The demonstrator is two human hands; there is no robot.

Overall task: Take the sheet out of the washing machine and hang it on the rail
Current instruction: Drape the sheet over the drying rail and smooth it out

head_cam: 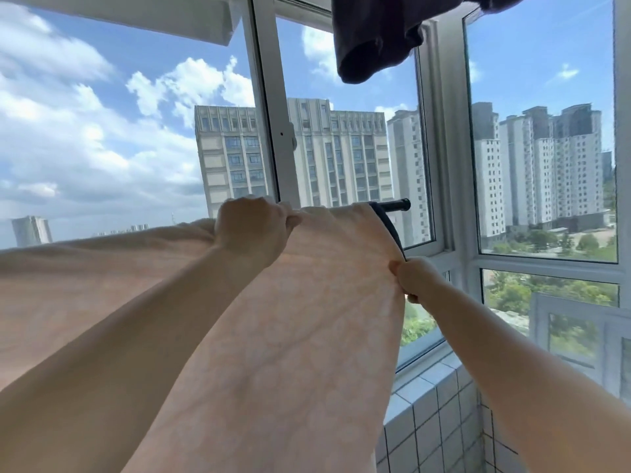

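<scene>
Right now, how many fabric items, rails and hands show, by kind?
Fabric items: 2, the sheet and a dark garment hanging above.
Rails: 1, the rail, only its end showing.
Hands: 2, the left hand and the right hand, both gripping the sheet.
Total: 5

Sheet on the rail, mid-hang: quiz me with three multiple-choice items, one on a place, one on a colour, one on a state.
1. Where does the sheet lie?
A. Draped over the black rail
B. Piled on the tiled ledge
C. Inside a washing machine

2. What colour is the garment hanging overhead?
A. White
B. Dark purple
C. Yellow

3. What is the right hand doing?
A. Hanging free
B. Pressing flat on the window glass
C. Pinching the sheet's dark-trimmed edge

Key: 1 A, the fabric folds over the rail, whose end pokes out beside it. 2 B, it shows dark against the sky. 3 C, the fingers close on the edge, while the left hand grips the sheet at the rail.
</scene>
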